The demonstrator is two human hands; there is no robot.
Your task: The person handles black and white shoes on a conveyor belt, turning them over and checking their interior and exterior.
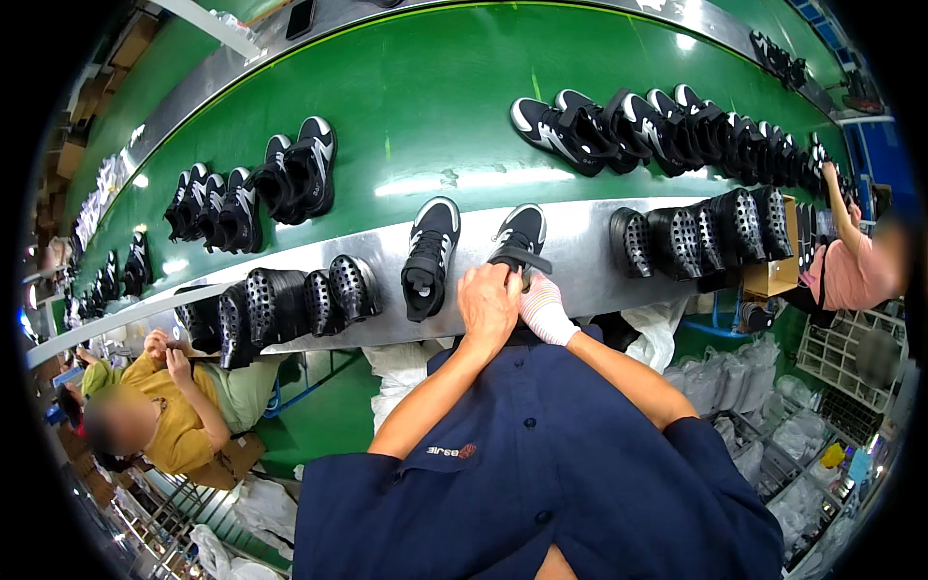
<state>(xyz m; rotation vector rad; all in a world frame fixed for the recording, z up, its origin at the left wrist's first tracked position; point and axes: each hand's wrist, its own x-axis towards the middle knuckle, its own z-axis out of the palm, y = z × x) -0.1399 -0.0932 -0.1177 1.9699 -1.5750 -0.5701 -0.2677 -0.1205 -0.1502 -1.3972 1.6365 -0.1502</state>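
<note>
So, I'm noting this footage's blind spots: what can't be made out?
- Heel of the handled shoe: head view, hidden behind the left hand and gloved right hand.
- Right fingertips: head view, their grip obscured by the hands and strap.
- Dark thing at the top edge: head view, cut off.
- Farthest-left shoes: head view, too small to count.

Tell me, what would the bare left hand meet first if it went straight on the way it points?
Most likely the black sneaker right ahead, around its strap. The left hand may already touch it; depth is hard to judge here.
</note>
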